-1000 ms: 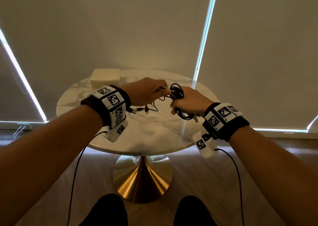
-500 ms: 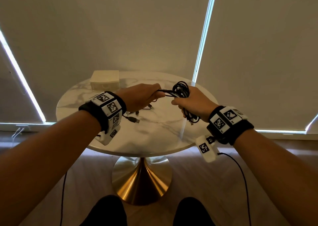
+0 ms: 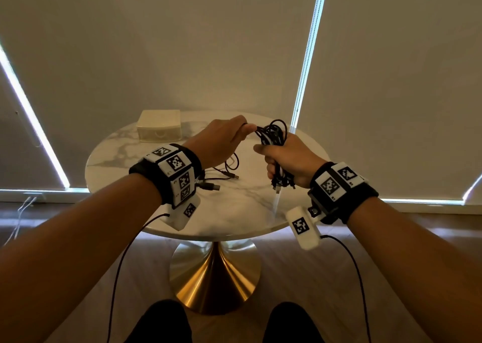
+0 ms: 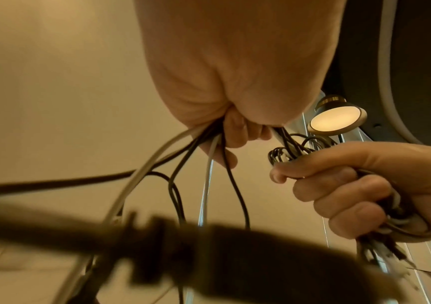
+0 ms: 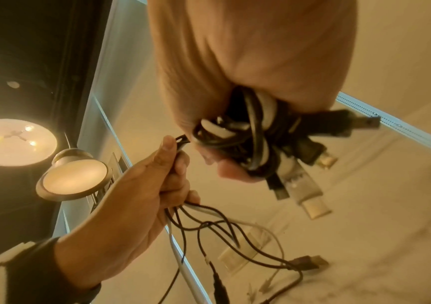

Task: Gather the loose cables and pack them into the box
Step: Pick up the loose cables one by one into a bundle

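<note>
Higher now: hands [image 3: 260,148], looped black-and-white cables [image 3: 272,133].

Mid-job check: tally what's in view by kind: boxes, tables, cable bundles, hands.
Box: 1
Table: 1
Bundle: 1, strands too tangled to count
Hands: 2, left hand and right hand, both gripping the bundle
Total: 5

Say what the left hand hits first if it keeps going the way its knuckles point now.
Likely the coiled cable bundle gripped in the right hand. The left hand points across at it, pinching strands that run into the coil. Depth is unclear, but the gap looks small in the head view.
</note>
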`<state>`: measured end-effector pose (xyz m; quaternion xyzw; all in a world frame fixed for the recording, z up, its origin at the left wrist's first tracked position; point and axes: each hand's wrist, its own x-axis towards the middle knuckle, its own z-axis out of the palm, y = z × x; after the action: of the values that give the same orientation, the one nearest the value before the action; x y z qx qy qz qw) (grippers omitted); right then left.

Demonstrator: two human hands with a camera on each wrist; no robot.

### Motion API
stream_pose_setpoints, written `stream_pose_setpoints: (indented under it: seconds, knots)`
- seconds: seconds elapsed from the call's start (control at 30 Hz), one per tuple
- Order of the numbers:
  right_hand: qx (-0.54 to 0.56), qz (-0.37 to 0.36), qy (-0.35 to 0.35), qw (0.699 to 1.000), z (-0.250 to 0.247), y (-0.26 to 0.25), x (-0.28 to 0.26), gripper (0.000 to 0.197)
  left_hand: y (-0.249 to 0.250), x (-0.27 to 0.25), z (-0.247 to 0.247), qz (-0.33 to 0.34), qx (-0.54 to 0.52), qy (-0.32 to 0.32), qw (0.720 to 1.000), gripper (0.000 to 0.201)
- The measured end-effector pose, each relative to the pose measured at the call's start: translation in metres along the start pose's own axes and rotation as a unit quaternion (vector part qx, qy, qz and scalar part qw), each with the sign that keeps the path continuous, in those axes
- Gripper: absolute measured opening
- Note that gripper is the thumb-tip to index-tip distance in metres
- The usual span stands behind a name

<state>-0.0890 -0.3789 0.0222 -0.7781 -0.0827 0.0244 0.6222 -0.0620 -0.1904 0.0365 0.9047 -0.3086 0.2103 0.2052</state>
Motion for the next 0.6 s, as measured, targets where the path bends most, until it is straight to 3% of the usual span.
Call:
stream_pose_setpoints:
  seconds: [0.17, 0.33, 0.47, 0.6]
  knots:
    - [0.083, -0.003, 0.079, 0.993, -0.003, -0.007, 0.005, 0.013, 0.004, -0.005, 0.003, -0.012, -0.034, -0.057, 0.998, 0.045]
    - [0.128, -0.010, 0.138, 0.982, -0.015, -0.011, 0.012, 0.010, 0.006, -0.010, 0.002, -0.033, -0.061, -0.094, 0.993, 0.036]
    - [0.160, 0.007, 0.137, 0.977, -0.015, -0.008, 0.011, 0.008, 0.001, -0.013, 0.006, -0.052, -0.042, -0.128, 0.990, 0.035]
    - [0.173, 0.016, 0.120, 0.977, -0.012, -0.002, 0.010, 0.008, 0.001, -0.015, 0.009, -0.064, -0.043, -0.113, 0.991, 0.030]
